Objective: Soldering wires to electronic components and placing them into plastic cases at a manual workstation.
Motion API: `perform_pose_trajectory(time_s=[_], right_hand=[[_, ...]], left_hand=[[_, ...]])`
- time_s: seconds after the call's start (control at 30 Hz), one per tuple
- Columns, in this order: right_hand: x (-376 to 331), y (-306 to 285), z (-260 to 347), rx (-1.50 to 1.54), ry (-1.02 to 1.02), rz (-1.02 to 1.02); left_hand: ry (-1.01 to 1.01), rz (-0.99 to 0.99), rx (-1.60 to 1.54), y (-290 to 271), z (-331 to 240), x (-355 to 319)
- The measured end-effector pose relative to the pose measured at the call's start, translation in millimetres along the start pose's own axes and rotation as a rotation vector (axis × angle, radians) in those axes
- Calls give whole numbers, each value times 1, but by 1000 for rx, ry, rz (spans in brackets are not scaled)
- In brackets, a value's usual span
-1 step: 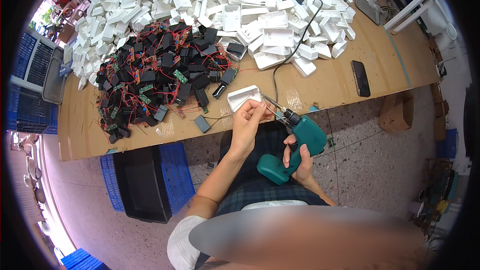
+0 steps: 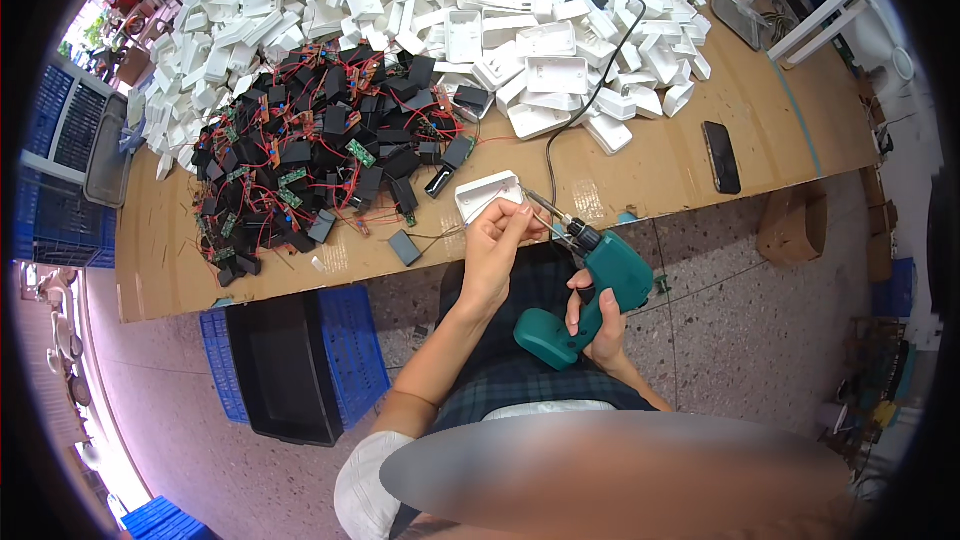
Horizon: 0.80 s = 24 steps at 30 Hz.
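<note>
I'm wrapping my right hand around the green electric screwdriver below the desk edge, fingers curled shut on its grip. My left hand is pinching something at the bit, too small to identify, partly covering the white casing.

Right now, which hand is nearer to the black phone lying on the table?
The right hand. It grips the green power screwdriver below the table edge, with the black phone up and to its right. The left hand is farther left, by the white plastic cover.
</note>
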State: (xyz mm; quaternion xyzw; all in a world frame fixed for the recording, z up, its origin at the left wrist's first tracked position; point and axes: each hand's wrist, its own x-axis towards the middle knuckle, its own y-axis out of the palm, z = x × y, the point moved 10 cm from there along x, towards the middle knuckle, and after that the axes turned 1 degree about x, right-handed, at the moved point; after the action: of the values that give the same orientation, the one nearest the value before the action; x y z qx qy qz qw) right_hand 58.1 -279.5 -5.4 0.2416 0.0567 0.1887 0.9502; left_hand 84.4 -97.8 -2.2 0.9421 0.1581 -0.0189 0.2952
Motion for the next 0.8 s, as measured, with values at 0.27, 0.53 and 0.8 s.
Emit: perform_pose_trajectory(time_s=[0.27,0.53,0.8], right_hand=[[1,-4,-4,65,51,-29],[3,-44,8,237,145,-117],[-56,-179,136,-227,0,-526]], left_hand=[[-27,20,28,4,0,-1],[220,-59,393,-3,-20,-10],[542,-205,985,-22,-74,-31]])
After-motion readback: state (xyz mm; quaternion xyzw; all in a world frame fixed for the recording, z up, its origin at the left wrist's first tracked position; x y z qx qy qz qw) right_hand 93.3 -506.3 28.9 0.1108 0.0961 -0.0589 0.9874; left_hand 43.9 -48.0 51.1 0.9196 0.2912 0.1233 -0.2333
